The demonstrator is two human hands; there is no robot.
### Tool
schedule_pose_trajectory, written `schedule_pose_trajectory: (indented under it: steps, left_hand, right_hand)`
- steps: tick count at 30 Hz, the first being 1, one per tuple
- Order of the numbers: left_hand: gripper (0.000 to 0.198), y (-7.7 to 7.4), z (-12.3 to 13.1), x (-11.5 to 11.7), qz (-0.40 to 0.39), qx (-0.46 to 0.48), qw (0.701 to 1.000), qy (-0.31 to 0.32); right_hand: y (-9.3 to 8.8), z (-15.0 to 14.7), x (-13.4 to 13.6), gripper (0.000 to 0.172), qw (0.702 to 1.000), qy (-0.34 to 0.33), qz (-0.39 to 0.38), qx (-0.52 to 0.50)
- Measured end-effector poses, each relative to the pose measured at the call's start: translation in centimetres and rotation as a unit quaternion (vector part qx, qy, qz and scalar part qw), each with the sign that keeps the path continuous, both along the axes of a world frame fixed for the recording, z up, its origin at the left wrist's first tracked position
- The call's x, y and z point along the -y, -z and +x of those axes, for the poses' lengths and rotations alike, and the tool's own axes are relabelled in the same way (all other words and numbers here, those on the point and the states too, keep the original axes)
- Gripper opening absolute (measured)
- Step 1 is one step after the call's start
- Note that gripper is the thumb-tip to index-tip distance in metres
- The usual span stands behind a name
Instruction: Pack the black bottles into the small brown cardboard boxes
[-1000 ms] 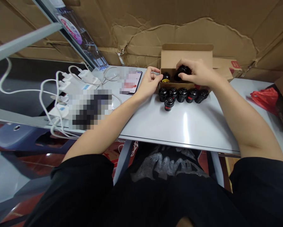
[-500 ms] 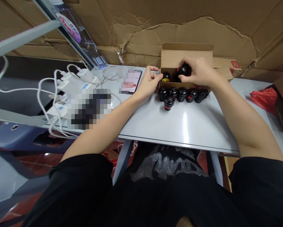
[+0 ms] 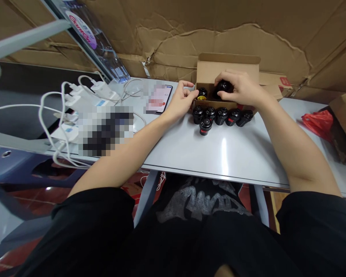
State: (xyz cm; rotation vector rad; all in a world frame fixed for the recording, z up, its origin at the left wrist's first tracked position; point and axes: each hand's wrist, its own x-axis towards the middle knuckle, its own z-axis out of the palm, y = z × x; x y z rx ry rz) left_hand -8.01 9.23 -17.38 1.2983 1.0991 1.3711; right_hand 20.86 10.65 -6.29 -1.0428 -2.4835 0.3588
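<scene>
right hand (image 3: 242,89) curled round a black fitting (image 3: 224,86), seems properly gripped | fitting sits inside the cardboard box (image 3: 227,67), right side | left hand (image 3: 181,100) loosely open, just beside box's left edge

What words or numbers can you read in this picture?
"Ganten" (looks like this, slanted letters) on the label of the water bottle.
"02" on the phone screen; the rest is blurred out.
The red label on the cardboard box: too small to read.
The blue tags on the white chargers: too small to read.
</scene>
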Motion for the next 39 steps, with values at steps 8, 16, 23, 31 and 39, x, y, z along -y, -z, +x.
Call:
schedule_pose_trajectory:
  steps: [8, 16, 23, 31, 39]
  left_hand:
    - [0.053, 0.5, -0.2, -0.6, 0.014, 0.003, 1.000, 0.005]
    - [0.044, 0.3, -0.4, -0.4, 0.003, -0.007, 1.000, 0.003]
    - [0.046, 0.1, -0.2, -0.2, 0.007, 0.007, 1.000, 0.002]
    - [0.051, 0.3, -0.5, -0.3, 0.011, -0.016, 1.000, 0.004]
    - [0.052, 0.3, -0.3, -0.3, 0.016, -0.009, 1.000, 0.011]
  right_hand:
    - [-0.5, -0.3, 1.1, 0.045, 1.000, 0.023, -0.005, 0.013]
    - [-0.1, -0.5, 0.9, 0.043, 0.999, 0.028, -0.009, 0.017]
    - [-0.9, -1.0, 1.6, 0.045, 0.999, 0.013, -0.026, 0.030]
    - [-0.6, -1.1, 1.8, 0.041, 0.999, 0.010, -0.030, 0.025]
    - [-0.1, -0.9, 0.9, 0.038, 0.999, 0.009, -0.031, 0.027]
